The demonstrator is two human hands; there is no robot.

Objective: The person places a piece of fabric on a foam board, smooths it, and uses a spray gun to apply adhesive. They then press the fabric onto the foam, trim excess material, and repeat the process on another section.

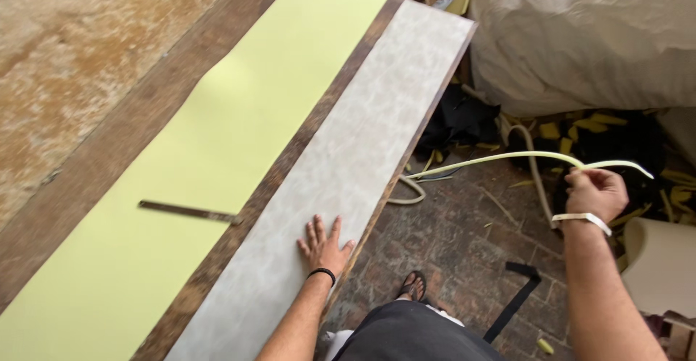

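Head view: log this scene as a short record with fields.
Left hand: left hand lies flat, fingers spread, on the grey board
Right hand: right hand pinches a thin pale strip, held out over the brick floor
Bench: yellow-green sheet lies beside the grey board
On the sheet: metal ruler
Floor: yellow scraps and a black strap
Behind: big white sack

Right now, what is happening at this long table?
A person stands at a wooden table. The left hand lies flat on a long grey mottled sheet. The right hand holds up a thin pale yellow strip, away from the table edge. A yellow-green sheet lies beside the grey one, with a metal ruler on it. Yellow scraps litter the floor.
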